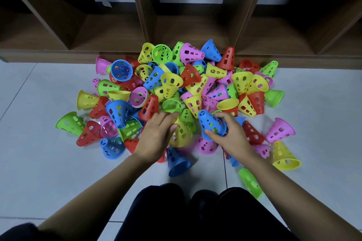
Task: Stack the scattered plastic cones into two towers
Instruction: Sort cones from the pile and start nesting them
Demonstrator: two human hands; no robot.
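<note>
The wooden shelf [195, 25] runs across the far side. The pile of cones [195, 84] lies heaped against its base on the tiled floor [39, 162], all within your reach from the near edge. No tower stands yet. Your right hand [229, 137] curls round a blue cone [211, 123], narrow end tilted far-left, likely ready to nest. Your left hand [156, 135] seems to pinch the narrow top of a yellow cone [181, 135] just left of it, though blur obscures this; it is probably steadying that cone as a base.
</note>
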